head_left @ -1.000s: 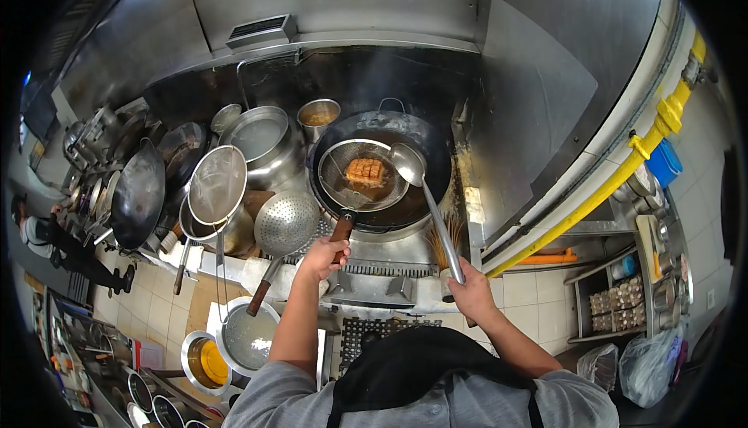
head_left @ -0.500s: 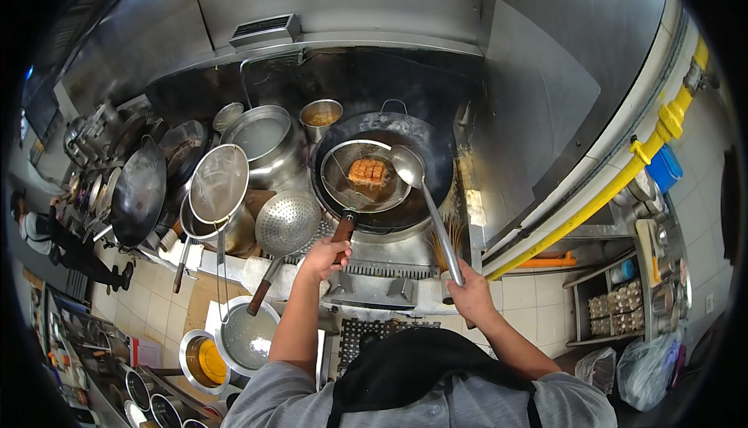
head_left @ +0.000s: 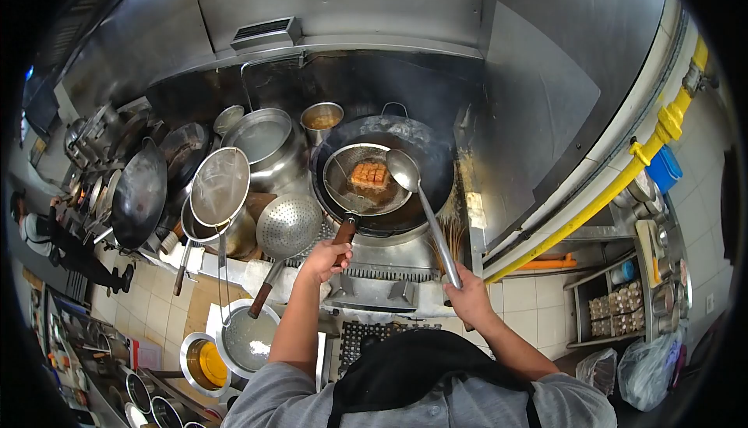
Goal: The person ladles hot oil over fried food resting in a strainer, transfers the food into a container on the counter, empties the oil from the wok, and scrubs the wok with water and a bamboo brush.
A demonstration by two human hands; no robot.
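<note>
My left hand (head_left: 326,262) is closed round the wooden handle of a round mesh strainer (head_left: 336,171). In its mesh bowl lies a scored, golden-brown block of food (head_left: 369,175). The strainer sits inside a large dark wok (head_left: 433,164) with dark oil in it. In my right hand (head_left: 471,297) is a long-handled metal ladle (head_left: 403,170), gripped by its lower handle. The ladle's bowl overlaps the strainer's right rim, just right of the food.
Left of the wok are a perforated skimmer (head_left: 288,226), a fine mesh strainer (head_left: 220,186), a large pot (head_left: 263,133) and a small pot (head_left: 322,116). A bowl of yellow liquid (head_left: 210,363) stands lower left. A yellow pipe (head_left: 600,195) runs along the right; another person (head_left: 58,241) stands far left.
The ladle's bowl has shifted slightly left and down, over the strainer's right rim. The strainer and food have moved a little right and down. Both hands keep their grips.
</note>
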